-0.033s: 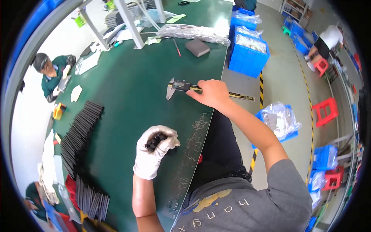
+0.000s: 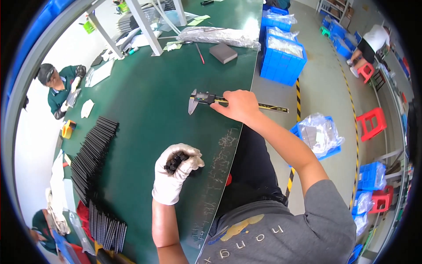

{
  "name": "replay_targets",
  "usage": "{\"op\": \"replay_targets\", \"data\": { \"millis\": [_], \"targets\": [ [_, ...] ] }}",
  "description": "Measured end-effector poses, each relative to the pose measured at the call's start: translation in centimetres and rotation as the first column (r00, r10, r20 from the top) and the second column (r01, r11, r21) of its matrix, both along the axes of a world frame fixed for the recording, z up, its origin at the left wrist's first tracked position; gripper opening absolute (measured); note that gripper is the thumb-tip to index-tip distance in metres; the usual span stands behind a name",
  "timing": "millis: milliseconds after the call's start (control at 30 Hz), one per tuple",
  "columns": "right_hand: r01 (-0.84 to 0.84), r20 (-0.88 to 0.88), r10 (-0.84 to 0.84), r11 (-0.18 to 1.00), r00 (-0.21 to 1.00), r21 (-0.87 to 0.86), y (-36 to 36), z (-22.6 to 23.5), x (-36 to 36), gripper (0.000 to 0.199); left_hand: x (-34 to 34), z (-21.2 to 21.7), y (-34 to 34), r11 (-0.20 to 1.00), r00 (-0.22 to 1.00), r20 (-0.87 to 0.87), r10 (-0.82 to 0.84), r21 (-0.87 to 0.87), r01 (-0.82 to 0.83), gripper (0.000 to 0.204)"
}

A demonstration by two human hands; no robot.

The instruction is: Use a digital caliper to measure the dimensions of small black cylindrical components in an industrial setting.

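My left hand point(image 2: 174, 174), in a white glove, is closed around a bundle of black rods point(image 2: 176, 162) whose ends show in the fist above the table near its edge. The rest of their length is hidden. Bare and wrapped round a digital caliper point(image 2: 205, 98), my right hand point(image 2: 241, 105) lies to the far right of the glove. The caliper's jaws point left over the green table point(image 2: 145, 101), and its beam sticks out past the hand beyond the table's edge. On the left lie a long row of black rods point(image 2: 94, 149) and a second group of rods point(image 2: 107, 228) nearer me.
A dark grey block point(image 2: 223, 53), a red pen point(image 2: 200, 53) and a plastic-wrapped bundle point(image 2: 220, 36) lie at the far side. A yellow tape roll point(image 2: 68, 129) stands at the left, near a seated co-worker point(image 2: 61, 88). Blue crates point(image 2: 284, 66) stand on the floor to the right.
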State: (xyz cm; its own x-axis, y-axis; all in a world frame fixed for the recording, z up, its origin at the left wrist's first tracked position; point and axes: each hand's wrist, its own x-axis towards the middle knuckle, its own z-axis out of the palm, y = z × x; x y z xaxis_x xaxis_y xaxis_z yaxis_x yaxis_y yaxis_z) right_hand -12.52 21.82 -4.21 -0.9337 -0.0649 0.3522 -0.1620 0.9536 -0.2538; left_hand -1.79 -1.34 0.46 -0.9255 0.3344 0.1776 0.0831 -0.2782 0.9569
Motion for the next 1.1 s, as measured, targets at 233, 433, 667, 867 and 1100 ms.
{"op": "replay_targets", "data": {
  "millis": [233, 433, 667, 867, 1100],
  "targets": [
    [-0.055, 0.074, 0.060, 0.996, 0.995, -0.074, -0.5, -0.9, -0.7, 0.041, 0.2, 0.2, 0.2, 1.000, 1.000, -0.022, 0.015, 0.005, -0.015, 0.019],
    [-0.195, -0.114, 0.184, 0.977, 0.976, -0.091, -0.9, -3.4, -1.7, 0.022, 0.2, -0.2, 0.1, 0.999, 0.997, -0.077, -0.006, 0.035, 0.008, 0.019],
    [-0.213, -0.185, 0.193, 0.973, 0.964, -0.093, -2.2, -3.8, -2.3, 0.011, 0.6, 0.0, 0.3, 0.998, 0.996, -0.060, 0.059, 0.026, -0.057, 0.021],
    [-0.348, -0.122, 0.434, 0.490, 0.892, -0.799, -3.0, -2.4, 0.1, 0.048, 0.3, -0.6, -0.2, 0.995, 0.983, -0.151, 0.103, 0.006, -0.103, 0.020],
    [-0.029, -0.602, 0.403, -0.815, 0.690, -0.578, 4.0, 1.7, 7.0, 0.097, 0.1, -0.4, -0.1, 0.997, 0.990, -0.123, 0.068, 0.039, -0.064, 0.017]
  ]
}}
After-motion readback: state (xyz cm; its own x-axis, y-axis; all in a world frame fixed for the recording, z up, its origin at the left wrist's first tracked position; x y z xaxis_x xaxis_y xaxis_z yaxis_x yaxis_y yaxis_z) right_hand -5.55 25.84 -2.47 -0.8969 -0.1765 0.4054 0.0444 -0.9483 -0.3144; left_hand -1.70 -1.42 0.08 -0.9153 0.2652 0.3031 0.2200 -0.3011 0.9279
